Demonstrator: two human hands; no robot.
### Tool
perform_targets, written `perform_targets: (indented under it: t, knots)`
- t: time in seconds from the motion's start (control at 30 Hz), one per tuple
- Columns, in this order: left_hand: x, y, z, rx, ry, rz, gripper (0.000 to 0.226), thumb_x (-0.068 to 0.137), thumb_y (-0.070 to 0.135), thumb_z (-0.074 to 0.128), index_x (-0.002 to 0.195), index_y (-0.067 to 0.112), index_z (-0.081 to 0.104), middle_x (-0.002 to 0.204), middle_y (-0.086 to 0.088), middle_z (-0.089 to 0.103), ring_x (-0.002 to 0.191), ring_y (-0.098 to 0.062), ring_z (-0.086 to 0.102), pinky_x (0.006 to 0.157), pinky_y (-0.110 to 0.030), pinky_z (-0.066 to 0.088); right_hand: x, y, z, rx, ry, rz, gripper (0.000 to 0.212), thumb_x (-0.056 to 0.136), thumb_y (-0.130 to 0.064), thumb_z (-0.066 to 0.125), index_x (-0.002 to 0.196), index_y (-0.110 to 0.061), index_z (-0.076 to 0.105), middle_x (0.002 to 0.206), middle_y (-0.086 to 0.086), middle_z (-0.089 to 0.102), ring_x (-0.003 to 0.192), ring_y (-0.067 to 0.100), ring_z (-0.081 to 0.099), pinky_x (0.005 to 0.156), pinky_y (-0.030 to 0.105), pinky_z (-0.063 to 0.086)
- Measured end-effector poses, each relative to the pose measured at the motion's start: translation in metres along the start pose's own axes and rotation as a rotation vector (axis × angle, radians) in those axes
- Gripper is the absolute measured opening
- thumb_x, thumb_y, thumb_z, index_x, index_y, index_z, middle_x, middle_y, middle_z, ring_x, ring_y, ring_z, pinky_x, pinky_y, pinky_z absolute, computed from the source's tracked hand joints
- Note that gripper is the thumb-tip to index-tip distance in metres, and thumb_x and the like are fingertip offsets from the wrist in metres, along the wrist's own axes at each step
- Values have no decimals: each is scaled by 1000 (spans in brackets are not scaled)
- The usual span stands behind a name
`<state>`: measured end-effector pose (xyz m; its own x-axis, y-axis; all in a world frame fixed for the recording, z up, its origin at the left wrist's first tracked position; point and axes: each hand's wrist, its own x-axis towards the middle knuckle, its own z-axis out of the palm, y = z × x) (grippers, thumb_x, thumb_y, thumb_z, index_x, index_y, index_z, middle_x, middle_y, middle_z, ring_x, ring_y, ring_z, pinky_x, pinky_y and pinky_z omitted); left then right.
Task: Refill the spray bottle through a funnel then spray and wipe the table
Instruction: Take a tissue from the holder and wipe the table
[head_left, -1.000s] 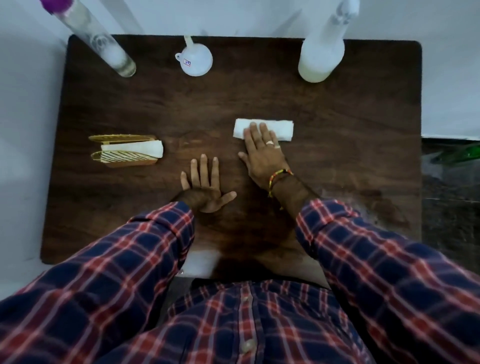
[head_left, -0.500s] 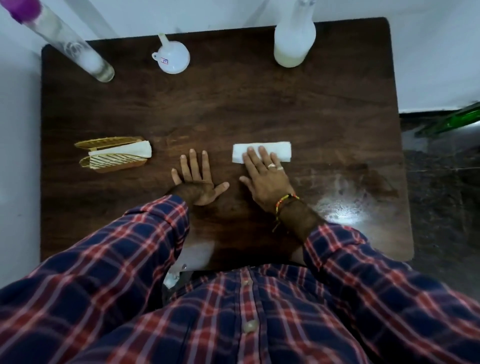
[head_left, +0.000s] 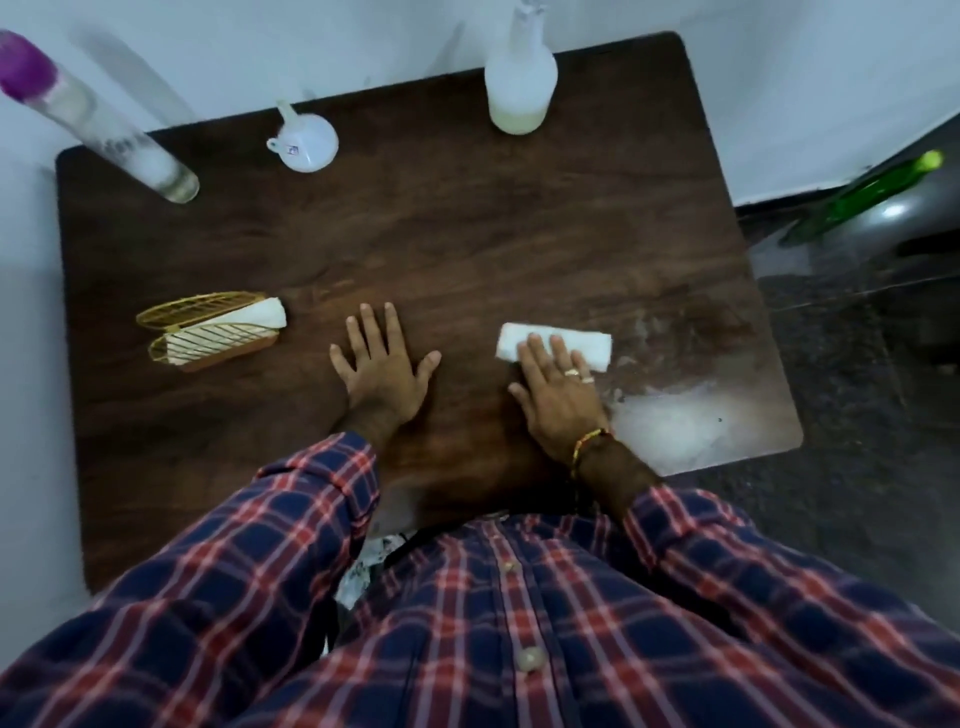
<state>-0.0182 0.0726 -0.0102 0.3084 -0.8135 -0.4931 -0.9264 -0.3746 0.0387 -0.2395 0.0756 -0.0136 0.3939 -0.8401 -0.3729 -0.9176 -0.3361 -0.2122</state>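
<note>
From the head view, the right hand (head_left: 558, 392) lies flat with fingers stretched, pressing a folded white cloth (head_left: 556, 345) on the dark tabletop (head_left: 467, 234). The left hand (head_left: 382, 364) rests flat and spread, holding nothing. At the far edge stand the spray bottle (head_left: 519, 83) and the white funnel (head_left: 306, 143). A wet patch (head_left: 685, 421) shines beside the right wrist.

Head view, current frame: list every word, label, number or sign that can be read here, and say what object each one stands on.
No text here can be read.
Small sticker on the white plastic funnel: a blue mark, too small to read.
Clear tall bottle with the purple cap: faint pale print on its body, too blurred to read.
White spray bottle: no label shows.
Folded white paper towel and gold wire napkin holder: no print.
</note>
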Motion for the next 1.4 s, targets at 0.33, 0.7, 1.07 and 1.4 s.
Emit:
perform_targets:
  t: [0.33, 0.7, 1.07, 1.4]
  knots:
    - [-57, 27, 26, -100, 48, 242, 64, 102, 48, 29, 157, 24, 7, 166, 0, 0, 152, -24, -5, 117, -58, -2, -54, -24, 26, -70, -151, -202, 66, 95, -49, 25, 142, -11, 50, 148, 8, 48, 138, 35, 43, 111, 54, 34]
    - [-69, 45, 29, -22, 13, 360, 63, 103, 47, 27, 157, 23, 6, 166, 0, 1, 152, -23, -3, 119, -55, 0, -47, 0, 20, 43, -75, -47, 65, 100, -52, 27, 153, -14, 29, 161, 6, 26, 150, 33, 17, 121, 50, 13]
    - [-70, 59, 18, -84, 7, 252, 61, 104, 43, 27, 157, 24, 5, 165, 2, 1, 152, -22, -2, 120, -52, 2, -9, 15, 5, 58, -46, -85, 68, 100, -52, 24, 155, -12, 21, 164, 8, 15, 152, 34, 7, 122, 49, 5]
    - [-52, 82, 8, -227, -21, 101, 60, 105, 43, 26, 157, 23, 6, 165, 0, 5, 152, -22, 0, 121, -50, 4, 105, 66, -43, 64, 65, -1, 61, 104, -41, 33, 155, -10, 23, 163, 11, 17, 151, 36, 12, 121, 51, 9]
